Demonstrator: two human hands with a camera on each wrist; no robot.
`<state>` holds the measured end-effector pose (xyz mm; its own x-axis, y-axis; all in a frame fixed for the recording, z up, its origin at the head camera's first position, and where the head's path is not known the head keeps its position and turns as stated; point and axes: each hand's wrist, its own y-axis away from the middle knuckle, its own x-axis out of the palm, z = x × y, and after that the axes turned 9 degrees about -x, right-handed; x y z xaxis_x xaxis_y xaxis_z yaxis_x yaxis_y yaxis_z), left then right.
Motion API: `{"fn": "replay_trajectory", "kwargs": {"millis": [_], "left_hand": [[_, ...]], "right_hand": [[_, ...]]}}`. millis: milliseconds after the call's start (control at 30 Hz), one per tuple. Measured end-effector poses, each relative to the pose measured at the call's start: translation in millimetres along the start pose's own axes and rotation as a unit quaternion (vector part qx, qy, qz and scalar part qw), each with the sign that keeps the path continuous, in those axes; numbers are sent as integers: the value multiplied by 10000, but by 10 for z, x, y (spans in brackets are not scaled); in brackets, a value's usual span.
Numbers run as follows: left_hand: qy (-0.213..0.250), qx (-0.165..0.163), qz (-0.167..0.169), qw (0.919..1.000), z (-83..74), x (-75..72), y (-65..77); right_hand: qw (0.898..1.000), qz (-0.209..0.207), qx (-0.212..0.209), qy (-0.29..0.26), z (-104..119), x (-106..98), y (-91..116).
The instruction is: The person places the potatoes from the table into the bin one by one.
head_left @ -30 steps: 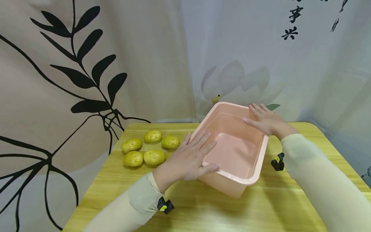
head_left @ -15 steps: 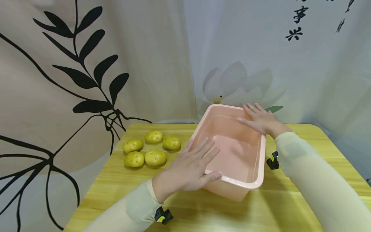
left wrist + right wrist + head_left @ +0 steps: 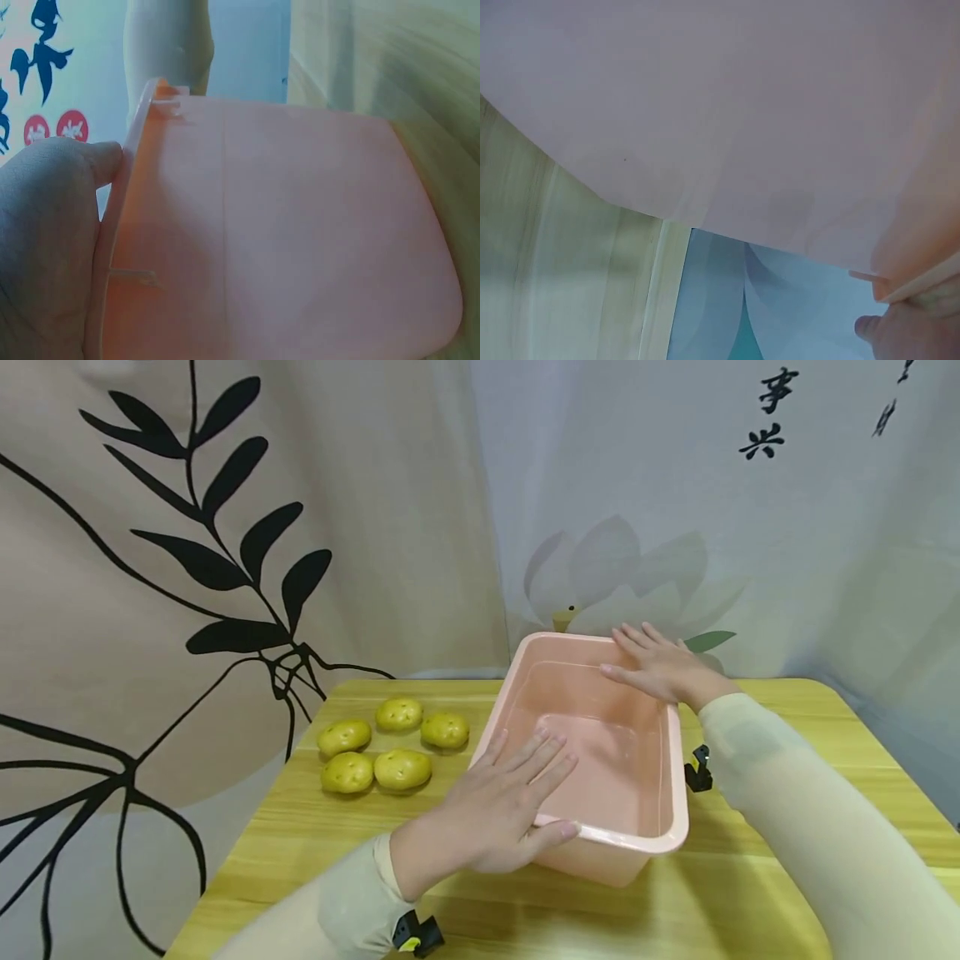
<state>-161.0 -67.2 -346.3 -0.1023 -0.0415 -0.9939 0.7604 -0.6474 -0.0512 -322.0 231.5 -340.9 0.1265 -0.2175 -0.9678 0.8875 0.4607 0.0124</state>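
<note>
A pink plastic basin (image 3: 600, 852) stands at an angle on the wooden table. My left hand (image 3: 491, 814) lies across its near left rim, fingers straight and spread, thumb along the front edge. At the far right corner, my right hand (image 3: 663, 668) rests on the rim with its fingers extended. The left wrist view shows the basin's outer wall (image 3: 315, 225) and my left thumb at the rim. In the right wrist view the wall (image 3: 705, 97) fills the upper part, with a fingertip (image 3: 900, 334) at the rim, lower right.
Several yellow potatoes (image 3: 402, 769) sit in a group on the table (image 3: 300, 868), left of the basin. Behind the table's far edge hangs a pale curtain (image 3: 397, 527) printed with black leaves. A small black device (image 3: 417, 935) is attached at my left wrist.
The basin has turned slightly, its far end swinging left and its near end coming a little closer to me. My right hand has moved left with the rim; my left has come slightly nearer.
</note>
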Motion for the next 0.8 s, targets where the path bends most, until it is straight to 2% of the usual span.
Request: {"fn": "replay_trajectory", "kwargs": {"millis": [200,500,800], "left_hand": [[82,88,216,9997,-68,-34,14],[98,257,313,9991,-234,-76,6],[121,397,399,9983,-216,-83,82]], "right_hand": [[10000,24,2,-23,37,-15,-65],[9999,-53,-87,91,17,-18,-28],[9996,45,-279,58,58,41,-40]]}}
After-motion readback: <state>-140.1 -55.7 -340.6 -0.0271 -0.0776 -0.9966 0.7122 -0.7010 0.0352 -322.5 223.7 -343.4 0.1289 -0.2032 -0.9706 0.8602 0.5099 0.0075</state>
